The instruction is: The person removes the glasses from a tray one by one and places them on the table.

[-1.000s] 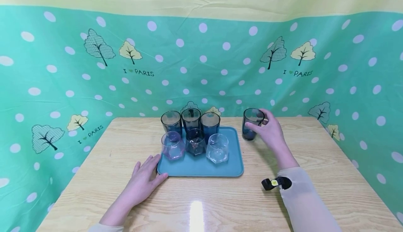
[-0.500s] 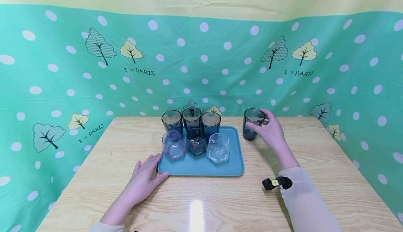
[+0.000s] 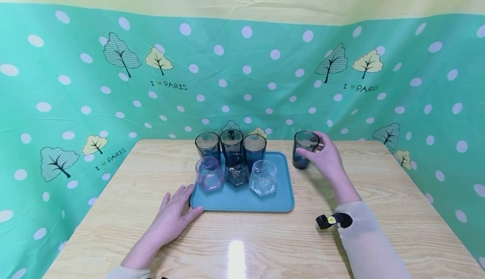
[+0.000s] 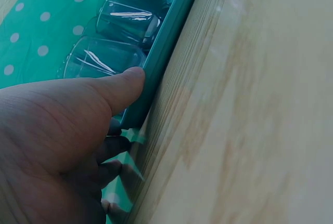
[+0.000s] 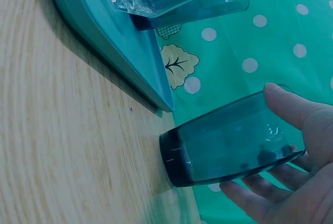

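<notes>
My right hand (image 3: 326, 158) holds a tall dark tinted glass (image 5: 229, 141) upright to the right of the tray, thumb on the near side and fingers behind. Its base is right at the tabletop. My left hand (image 3: 173, 213) rests at the near left corner of the blue tray (image 3: 242, 205); the thumb touches the front rim and the other fingers lie along the left side. Standing on the tray are three short faceted glasses: one purplish (image 3: 209, 178), one dark (image 3: 236, 174) and one clear (image 3: 263, 180). Behind them stand three tall dark glasses (image 3: 254, 146), partly hidden.
The light wooden table (image 3: 212, 245) reaches back to a green dotted curtain (image 3: 265, 81) that hangs behind and at both sides. A black wrist camera (image 3: 333, 220) sits on the right sleeve.
Both hands, the tray and the glasses keep their places. The head view has shifted very slightly.
</notes>
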`<state>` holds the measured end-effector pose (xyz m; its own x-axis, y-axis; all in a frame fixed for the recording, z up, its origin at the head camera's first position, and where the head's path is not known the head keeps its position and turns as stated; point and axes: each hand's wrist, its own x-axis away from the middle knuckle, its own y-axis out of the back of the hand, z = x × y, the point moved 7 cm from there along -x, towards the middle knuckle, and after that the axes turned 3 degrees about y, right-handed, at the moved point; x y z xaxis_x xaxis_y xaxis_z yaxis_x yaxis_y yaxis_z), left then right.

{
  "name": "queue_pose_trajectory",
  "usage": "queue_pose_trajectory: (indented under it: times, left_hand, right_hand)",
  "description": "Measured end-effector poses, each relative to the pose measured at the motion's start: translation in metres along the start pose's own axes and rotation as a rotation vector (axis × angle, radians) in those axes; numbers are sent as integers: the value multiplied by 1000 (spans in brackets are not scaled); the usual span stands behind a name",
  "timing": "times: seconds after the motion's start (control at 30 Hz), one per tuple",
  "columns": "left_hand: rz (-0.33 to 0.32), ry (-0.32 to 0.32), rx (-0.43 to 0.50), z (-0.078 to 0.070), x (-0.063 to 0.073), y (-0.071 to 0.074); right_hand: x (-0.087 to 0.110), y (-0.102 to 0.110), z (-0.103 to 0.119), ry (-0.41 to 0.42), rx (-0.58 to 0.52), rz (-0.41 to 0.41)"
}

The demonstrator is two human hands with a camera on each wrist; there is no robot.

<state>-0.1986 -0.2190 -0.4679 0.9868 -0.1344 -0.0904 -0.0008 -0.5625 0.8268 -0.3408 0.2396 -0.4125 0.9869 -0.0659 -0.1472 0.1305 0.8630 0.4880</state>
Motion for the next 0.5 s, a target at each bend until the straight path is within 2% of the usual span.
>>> queue_pose_trajectory:
  times: [0.5]
  left_hand:
    - [11,11,-2,0,0,0]
  right_hand:
    - [1,0,0,-4,-34,41]
